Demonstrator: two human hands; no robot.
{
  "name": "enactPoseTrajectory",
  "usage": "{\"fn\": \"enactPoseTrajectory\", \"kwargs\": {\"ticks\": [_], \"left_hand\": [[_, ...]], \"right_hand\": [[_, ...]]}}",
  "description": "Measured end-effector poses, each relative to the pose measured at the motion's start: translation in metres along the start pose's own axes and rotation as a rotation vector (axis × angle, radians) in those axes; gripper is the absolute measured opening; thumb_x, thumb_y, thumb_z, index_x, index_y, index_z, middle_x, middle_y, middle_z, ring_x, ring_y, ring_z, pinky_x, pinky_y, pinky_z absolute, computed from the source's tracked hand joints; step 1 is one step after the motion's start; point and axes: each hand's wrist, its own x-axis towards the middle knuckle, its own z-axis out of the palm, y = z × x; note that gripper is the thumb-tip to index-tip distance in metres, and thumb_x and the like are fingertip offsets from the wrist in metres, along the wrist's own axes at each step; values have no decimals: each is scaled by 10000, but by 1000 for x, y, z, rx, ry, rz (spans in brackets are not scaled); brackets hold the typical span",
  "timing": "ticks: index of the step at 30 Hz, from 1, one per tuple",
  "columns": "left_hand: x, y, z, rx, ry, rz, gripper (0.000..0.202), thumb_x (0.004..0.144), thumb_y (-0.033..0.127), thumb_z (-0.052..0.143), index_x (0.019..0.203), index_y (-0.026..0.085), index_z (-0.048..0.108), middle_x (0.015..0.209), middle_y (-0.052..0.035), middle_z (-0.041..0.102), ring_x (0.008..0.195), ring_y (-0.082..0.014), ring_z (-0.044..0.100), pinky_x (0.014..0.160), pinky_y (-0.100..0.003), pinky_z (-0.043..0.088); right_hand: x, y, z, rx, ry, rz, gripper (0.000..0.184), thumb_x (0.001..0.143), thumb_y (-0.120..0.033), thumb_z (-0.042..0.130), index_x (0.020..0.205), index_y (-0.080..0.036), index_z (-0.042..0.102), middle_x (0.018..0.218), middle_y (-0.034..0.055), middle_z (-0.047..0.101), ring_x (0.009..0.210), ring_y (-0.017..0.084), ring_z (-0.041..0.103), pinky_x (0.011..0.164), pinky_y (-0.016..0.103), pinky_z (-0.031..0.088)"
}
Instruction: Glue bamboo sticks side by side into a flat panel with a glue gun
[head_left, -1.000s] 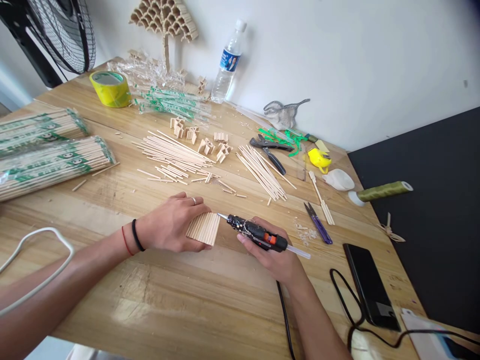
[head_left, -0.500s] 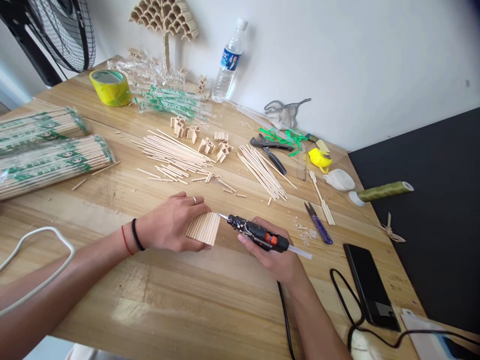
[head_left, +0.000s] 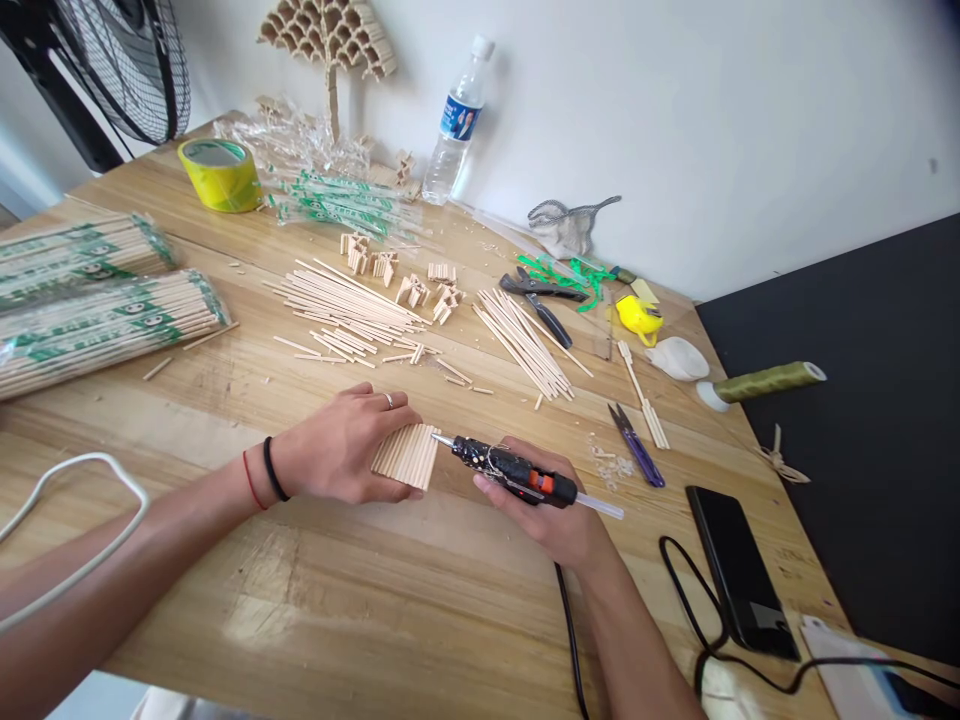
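While wrapped packets of sticks (head_left: 112, 330) are lying at far left, a yellow roll of tape (head_left: 225, 187) is standing just beyond them. Left hand (head_left: 337, 445) is holding a flat panel of sticks (head_left: 405, 459) above or on the wooden table (head_left: 360, 600), cannot tell which: fingers are bracing the far edge, thumb is running under the near one, the spread matching the panel's width. Loose sticks (head_left: 352, 303) and small stick clusters (head_left: 412, 292) are lying beyond, well apart from the fingers.

Key relation: panel is sitting between the hands, just right of the left palm. Its sticks are running near to far on a slant, whereas the black glue gun (head_left: 510, 468) is lying crosswise to them, pointing left. Metal nozzle (head_left: 443, 441) is meeting the panel's right edge near the far corner; contact too fine to tell. Left hand is the nearer one, being on the panel itself; right hand (head_left: 553, 522) is keeping off by the gun's length, fingers closing round the gun's grip, pressure on the trigger not showing.

Farther right, purple-handled scissors (head_left: 636, 447) are lying with blades pointing away, and a black phone (head_left: 739, 570) is resting nearer the person
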Motion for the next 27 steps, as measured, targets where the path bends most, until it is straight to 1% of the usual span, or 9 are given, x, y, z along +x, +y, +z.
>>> {"fn": "enactPoseTrajectory", "kwargs": {"ticks": [2,5,7,10,15,18,21,23,27], "left_hand": [[0,0,0,-4,0,-2,615,831,567,744,1250,126,659,1085,-117,700,941,-314,667,916,-444,472],[0,1,-1,-8,-4,-6,601,829,562,745,1242,134,660,1086,-117,703,929,-305,668,906,-432,471],[0,1,-1,-11,-7,-9,593,830,559,745,1237,137,661,1089,-117,705,927,-302,669,903,-427,469],[0,1,-1,-15,-8,-9,591,829,553,746,1237,135,659,1094,-118,705,924,-300,671,902,-428,470],[1,0,0,-18,-10,-8,611,829,571,743,1245,131,656,1099,-118,704,929,-304,673,902,-433,474],[1,0,0,-18,-9,-7,614,828,560,748,1251,125,657,1103,-119,702,923,-303,675,896,-433,472],[0,0,0,-16,-10,-5,611,826,553,751,1251,125,658,1104,-118,702,917,-299,674,892,-430,468],[0,0,0,-16,-9,-2,619,828,565,745,1254,124,657,1103,-118,703,913,-297,672,891,-430,466],[1,-1,1,-11,0,2,638,837,591,728,1263,122,656,1103,-119,704,894,-297,665,881,-434,466]], "right_hand": [[0,-3,-1,7,-22,-11,300,934,-400,687,724,-225,562,642,-43,455,581,137,437,553,279,343],[0,-6,-2,33,-51,-43,244,935,-361,687,756,-218,604,681,-25,520,617,146,487,585,281,376],[-1,-6,-2,47,-62,-58,238,934,-349,686,753,-219,602,690,-19,531,628,150,499,599,285,391],[-3,-4,-3,48,-60,-57,267,917,-369,704,723,-226,589,667,-20,515,614,157,495,594,293,402],[-7,2,-3,60,-42,-83,274,887,-436,745,733,-239,634,666,4,565,639,190,537,594,313,459],[-9,4,-2,67,-66,-119,246,895,-431,742,769,-231,673,687,16,601,671,199,572,633,322,503],[-12,5,-2,67,-57,-131,221,888,-423,758,800,-228,702,719,30,640,714,216,608,669,337,532],[-12,4,-3,64,-57,-129,211,885,-423,762,806,-234,712,723,35,648,733,230,619,665,344,534],[-10,-4,-7,68,-147,-144,225,918,-397,718,784,-218,690,693,22,618,671,196,574,613,311,478]]}}
